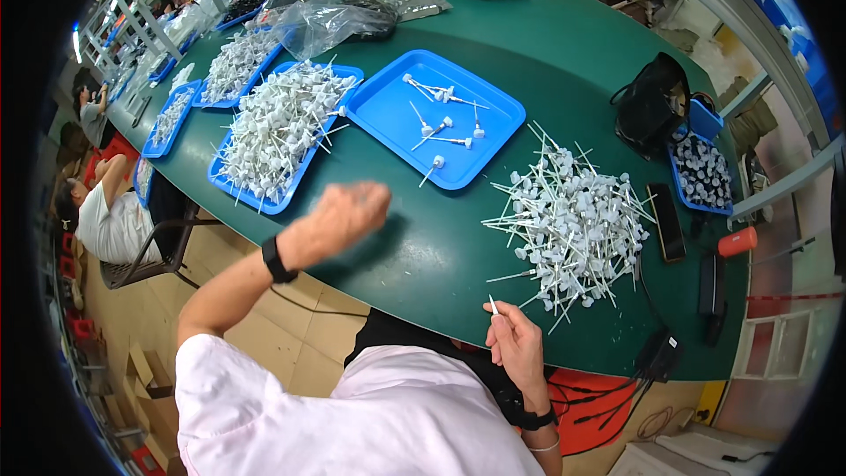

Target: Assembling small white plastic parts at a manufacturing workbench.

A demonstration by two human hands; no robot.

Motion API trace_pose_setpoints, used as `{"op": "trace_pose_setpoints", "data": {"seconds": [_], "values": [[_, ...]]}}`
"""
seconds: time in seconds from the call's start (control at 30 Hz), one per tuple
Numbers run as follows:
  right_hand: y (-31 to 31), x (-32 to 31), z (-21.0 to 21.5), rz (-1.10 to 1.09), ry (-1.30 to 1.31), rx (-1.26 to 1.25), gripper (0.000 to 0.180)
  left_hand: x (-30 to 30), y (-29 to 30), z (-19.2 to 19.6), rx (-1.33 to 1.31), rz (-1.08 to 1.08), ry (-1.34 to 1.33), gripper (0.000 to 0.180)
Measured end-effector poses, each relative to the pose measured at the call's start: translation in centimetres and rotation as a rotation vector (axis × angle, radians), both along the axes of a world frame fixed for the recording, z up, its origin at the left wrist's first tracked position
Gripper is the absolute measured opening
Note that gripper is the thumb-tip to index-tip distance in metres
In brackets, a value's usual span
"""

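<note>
Head view: a green table [564, 44] fills most of the space, with a sparsely filled blue tray [374, 106] lying flat on it. Just beside that tray on the left, a heaped blue tray [277, 204] is crowded with white stemmed parts; to the sparse tray's right and closer to the person, a loose pile [573, 220] of similar parts lies straight on the table. Nearer the person than the sparse tray, the left hand [348, 211] is blurred, fingers seemingly curled; whether it grips anything I cannot tell. The right hand [515, 344], also on the tray's near side, pinches with thumb and forefinger. Well right of the tray lies a dark phone [665, 221]. A few white-headed parts [438, 161] are scattered inside the tray. Smallest is the slim white piece [493, 303] in the right hand's pinch, nearer the person than the tray, its point outward. It looks light, stiff and smooth, likely to slip or snap if pressed sideways; gripping mid-shaft, gently, seems best, though fingers hide its lower end.
</note>
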State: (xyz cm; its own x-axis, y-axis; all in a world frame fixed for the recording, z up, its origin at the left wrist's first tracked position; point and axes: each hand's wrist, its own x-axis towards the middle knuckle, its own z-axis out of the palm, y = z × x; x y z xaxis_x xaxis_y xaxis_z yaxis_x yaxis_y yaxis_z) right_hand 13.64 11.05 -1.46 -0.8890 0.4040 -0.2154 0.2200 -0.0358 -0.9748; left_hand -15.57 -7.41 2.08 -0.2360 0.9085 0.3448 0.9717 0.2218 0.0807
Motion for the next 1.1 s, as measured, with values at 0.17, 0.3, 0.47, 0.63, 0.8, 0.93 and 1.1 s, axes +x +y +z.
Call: {"op": "trace_pose_setpoints", "data": {"seconds": [0.17,0.3,0.47,0.63,0.8,0.93,1.1], "values": [[0.1,0.1,0.0,-0.001,0.002,-0.003,0.028,-7.9,3.7,4.2,0.237,0.281,-0.057,0.03],[-0.1,0.3,-0.2,-0.026,0.013,-0.014,0.025,-8.1,4.4,5.7,0.462,0.302,0.13,0.036],[0.1,0.2,-0.2,-0.034,0.019,-0.004,0.023,-2.3,4.4,4.6,0.258,0.246,-0.289,0.009],[-0.2,0.4,-0.4,-0.048,0.073,-0.008,0.022,5.7,7.2,1.9,0.143,-0.044,-0.576,0.009],[-0.3,0.7,-0.8,-0.069,0.146,0.016,0.025,6.1,13.4,0.3,0.182,-0.13,-0.47,0.008],[-0.2,0.8,-1.1,-0.069,0.159,0.021,0.025,5.7,16.9,-1.0,0.094,-0.087,-0.414,0.007],[-0.3,0.9,-1.0,-0.061,0.144,0.021,0.024,6.1,18.2,-1.8,0.025,-0.057,-0.407,0.008]]}}
